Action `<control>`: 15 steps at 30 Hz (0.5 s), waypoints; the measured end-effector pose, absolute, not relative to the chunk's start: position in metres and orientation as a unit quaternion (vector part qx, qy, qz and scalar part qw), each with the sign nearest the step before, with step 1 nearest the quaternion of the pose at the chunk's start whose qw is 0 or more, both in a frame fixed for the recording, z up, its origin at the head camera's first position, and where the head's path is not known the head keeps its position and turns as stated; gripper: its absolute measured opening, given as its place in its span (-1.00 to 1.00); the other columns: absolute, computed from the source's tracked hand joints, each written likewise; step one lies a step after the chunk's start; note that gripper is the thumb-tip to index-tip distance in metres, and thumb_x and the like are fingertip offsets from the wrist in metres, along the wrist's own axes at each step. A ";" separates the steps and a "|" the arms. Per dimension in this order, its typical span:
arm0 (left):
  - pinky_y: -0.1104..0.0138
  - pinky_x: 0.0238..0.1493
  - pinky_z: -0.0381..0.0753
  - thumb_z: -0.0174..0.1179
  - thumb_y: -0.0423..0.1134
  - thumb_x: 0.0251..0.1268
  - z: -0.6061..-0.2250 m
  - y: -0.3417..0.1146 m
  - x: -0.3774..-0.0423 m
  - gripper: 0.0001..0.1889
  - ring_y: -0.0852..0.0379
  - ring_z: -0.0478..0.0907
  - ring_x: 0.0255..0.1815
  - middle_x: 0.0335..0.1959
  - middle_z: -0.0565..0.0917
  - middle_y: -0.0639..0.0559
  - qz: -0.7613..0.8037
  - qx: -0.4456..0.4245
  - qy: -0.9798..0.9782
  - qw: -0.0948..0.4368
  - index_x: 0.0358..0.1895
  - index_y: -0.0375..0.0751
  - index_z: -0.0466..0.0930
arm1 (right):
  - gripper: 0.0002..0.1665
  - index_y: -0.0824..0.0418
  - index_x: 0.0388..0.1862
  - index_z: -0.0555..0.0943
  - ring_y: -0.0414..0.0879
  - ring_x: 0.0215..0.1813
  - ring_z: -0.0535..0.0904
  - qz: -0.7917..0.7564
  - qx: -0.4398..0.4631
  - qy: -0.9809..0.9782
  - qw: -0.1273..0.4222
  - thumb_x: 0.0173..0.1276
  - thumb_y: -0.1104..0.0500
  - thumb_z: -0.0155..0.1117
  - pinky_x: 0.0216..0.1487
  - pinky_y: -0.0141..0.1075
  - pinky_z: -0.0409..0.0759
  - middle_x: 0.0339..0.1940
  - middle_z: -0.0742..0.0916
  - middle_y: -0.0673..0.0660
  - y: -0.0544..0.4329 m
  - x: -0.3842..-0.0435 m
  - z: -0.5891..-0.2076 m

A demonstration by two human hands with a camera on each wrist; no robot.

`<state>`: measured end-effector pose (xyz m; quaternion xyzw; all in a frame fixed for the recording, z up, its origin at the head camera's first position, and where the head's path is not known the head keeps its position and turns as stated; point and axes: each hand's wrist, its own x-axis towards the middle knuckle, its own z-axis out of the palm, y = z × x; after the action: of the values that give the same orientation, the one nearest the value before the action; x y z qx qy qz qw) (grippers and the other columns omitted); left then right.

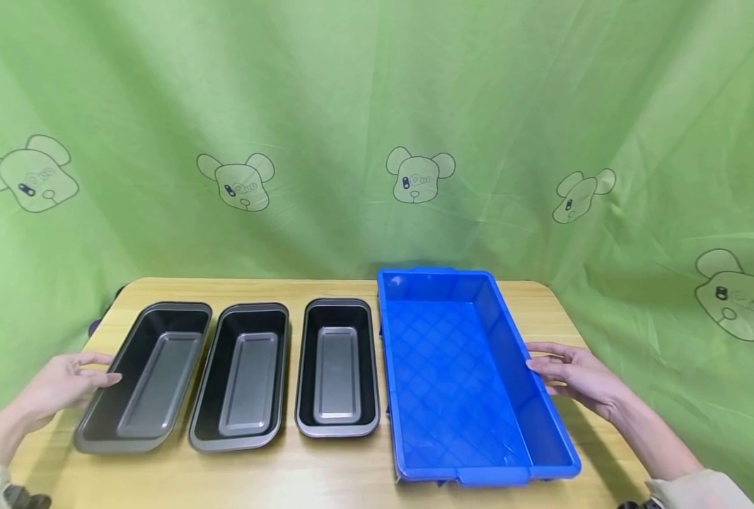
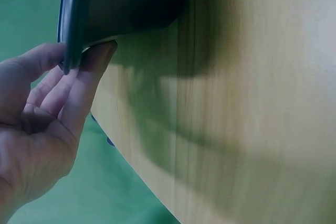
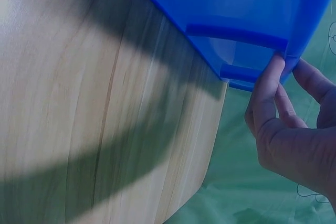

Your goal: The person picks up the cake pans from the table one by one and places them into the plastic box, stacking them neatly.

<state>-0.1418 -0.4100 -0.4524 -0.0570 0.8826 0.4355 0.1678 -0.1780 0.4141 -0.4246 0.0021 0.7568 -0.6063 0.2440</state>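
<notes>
From the head view, I'm watching a person standing over a wooden table [image 1: 326, 475], arms spread wide. The left hand [image 1: 61, 385] is pinching the outer rim of the leftmost dark pan [image 1: 163, 385], while the right hand [image 1: 586, 376] is holding the outer long rim of the blue tray [image 1: 453, 382]. The middle pan [image 1: 250, 382] and the third pan [image 1: 337, 375] are lying between them, open side up, all running lengthwise away from the person, likely so they line up in one row. A green curtain [image 1: 326, 85] is hanging behind. From the left wrist view, the thumb and fingers are nearly closing, gripping the rim from both sides, probably because that lip is the easiest part to catch; whether the pan is being lifted, I can't tell. From the right wrist view, the fingers are partly bent, clasping the tray's edge from either side, seemingly to steady it, near a slot in its end wall.
</notes>
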 end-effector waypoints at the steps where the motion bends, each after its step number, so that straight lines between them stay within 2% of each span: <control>1: 0.27 -0.09 0.87 0.21 -0.21 0.55 -0.453 -0.410 -0.141 -0.25 0.38 0.56 -0.43 -0.55 0.59 0.30 0.437 -0.059 0.882 0.165 0.51 -0.68 0.10 | -0.54 0.17 0.46 0.44 -0.26 0.01 0.76 -0.606 0.002 0.757 0.245 0.64 0.22 0.16 0.04 -0.31 0.83 -0.02 0.82 -0.13 0.414 -0.178 -0.424; 3: 0.32 -0.12 0.85 0.21 -0.21 0.55 -0.454 -0.412 -0.138 -0.26 0.40 0.56 -0.43 -0.52 0.66 0.26 0.439 -0.060 0.883 0.158 0.49 -0.70 0.13 | -0.50 0.22 0.49 0.40 -0.26 0.01 0.76 -0.600 0.003 0.762 0.245 0.64 0.21 0.17 0.05 -0.31 0.83 -0.02 0.82 -0.13 0.413 -0.178 -0.424; 5: 0.36 -0.14 0.84 0.22 -0.20 0.55 -0.455 -0.413 -0.136 -0.28 0.42 0.65 -0.32 -0.29 0.83 0.04 0.439 -0.063 0.883 0.150 0.47 -0.71 0.17 | -0.43 0.29 0.53 0.36 -0.26 0.02 0.76 -0.591 0.002 0.769 0.244 0.64 0.19 0.18 0.06 -0.30 0.83 -0.01 0.82 -0.14 0.413 -0.178 -0.423; 7: 0.37 -0.15 0.83 0.23 -0.18 0.56 -0.455 -0.413 -0.134 -0.28 0.40 0.72 -0.23 -0.06 0.86 -0.16 0.440 -0.070 0.883 0.147 0.46 -0.71 0.20 | -0.39 0.34 0.55 0.32 -0.25 0.02 0.76 -0.584 0.002 0.775 0.244 0.64 0.18 0.19 0.06 -0.29 0.83 -0.01 0.82 -0.14 0.412 -0.179 -0.422; 9: 0.35 -0.15 0.84 0.22 -0.17 0.56 -0.455 -0.413 -0.134 -0.28 0.38 0.74 -0.23 0.01 0.82 -0.29 0.442 -0.073 0.883 0.144 0.46 -0.70 0.20 | -0.39 0.34 0.55 0.32 -0.25 0.02 0.77 -0.582 0.004 0.776 0.243 0.64 0.18 0.19 0.06 -0.29 0.83 -0.01 0.82 -0.14 0.411 -0.179 -0.421; 12: 0.36 -0.16 0.85 0.23 -0.18 0.55 -0.452 -0.411 -0.132 -0.27 0.37 0.75 -0.25 -0.05 0.85 -0.19 0.448 -0.080 0.880 0.133 0.46 -0.72 0.18 | -0.43 0.29 0.52 0.36 -0.25 0.02 0.77 -0.584 0.006 0.774 0.244 0.64 0.18 0.19 0.06 -0.29 0.83 -0.02 0.82 -0.15 0.411 -0.178 -0.421; 15: 0.38 -0.17 0.86 0.22 -0.22 0.55 -0.447 -0.409 -0.130 -0.27 0.37 0.76 -0.29 -0.19 0.87 0.05 0.464 -0.084 0.873 0.121 0.46 -0.77 0.13 | -0.47 0.25 0.50 0.39 -0.25 0.02 0.77 -0.586 0.006 0.772 0.245 0.64 0.18 0.18 0.06 -0.29 0.83 -0.02 0.83 -0.14 0.411 -0.178 -0.421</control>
<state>-0.1300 -0.4086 -0.4474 -0.0841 0.8732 0.4644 0.1214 -0.1784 0.4110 -0.4214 0.0060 0.7720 -0.5865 0.2450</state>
